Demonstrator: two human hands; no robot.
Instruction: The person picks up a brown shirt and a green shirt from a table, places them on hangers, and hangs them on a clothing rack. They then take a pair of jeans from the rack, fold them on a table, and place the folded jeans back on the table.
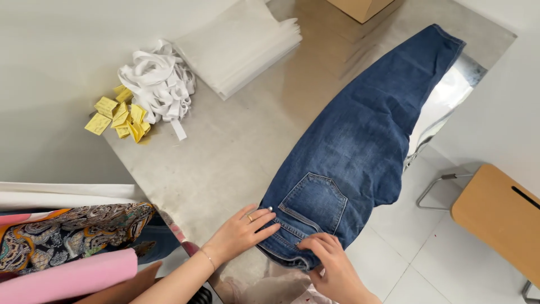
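Two bare hands are being pressed onto the waistband end of the jeans [360,141] at the near edge of the surface [225,163]. The left hand [242,232] is being laid flat, fingers stretched and nearly closed together, on the denim just left of the back pocket [313,202]; nothing is being gripped by it. The right hand [332,264] is being curled over the waistband, fingertips bent onto the cloth below the pocket; whether a fold is being pinched in its grip cannot be told.

The jeans are being spread diagonally, folded leg on leg, from the near middle towards the far right, where the hem is being left hanging over the surface's corner. Denim of this kind is judged soft but fairly heavy, limp rather than stiff, not slippery and not fragile; the doubled waistband and the seams are judged the firmest places for a hold.

At the far left, yellow tags [115,117] are being kept beside a heap of white ribbon [157,81], with a stack of white sheets [239,45] just right of them. Patterned and pink cloth [67,253] is lying at the near left, and a wooden stool [498,217] is standing on the floor to the right.
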